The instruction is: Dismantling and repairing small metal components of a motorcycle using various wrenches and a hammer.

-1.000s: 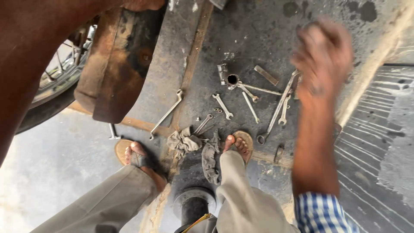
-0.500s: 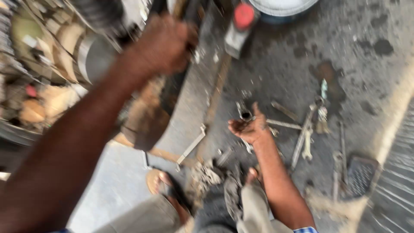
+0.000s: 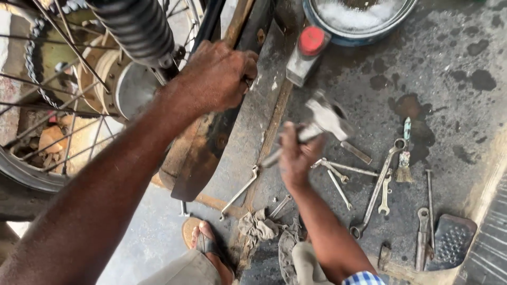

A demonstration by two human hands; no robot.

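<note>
Hammer (image 3: 323,120): held in the right hand (image 3: 296,158), raised above the oil-stained concrete floor (image 3: 449,95), its metal head blurred and lying up and to the right of the hand. The right fingers are clamped round the handle. The tool sits between the motorcycle's rear and the spread of spanners.

Left hand (image 3: 216,74): fingers closed over the upper end of a rusty brown metal part (image 3: 198,158) beside the rear wheel (image 3: 58,105). Spokes, a chain and a black coil spring (image 3: 140,26) show to the left of the hand.

Packages: one small grey rectangular can with a round red cap (image 3: 305,53) stands on the floor just below a blue-rimmed basin (image 3: 359,18) holding white material, at the top edge of the view. No label on the can is readable.

Floor items: several spanners (image 3: 377,184) lie loose to the right of the right hand; one long spanner (image 3: 240,192) lies left of it. A small brush (image 3: 404,158) lies near the spanners. A black studded rubber pad (image 3: 451,240) lies at lower right. A grey rag (image 3: 257,226) lies near a sandalled foot (image 3: 208,248).
</note>
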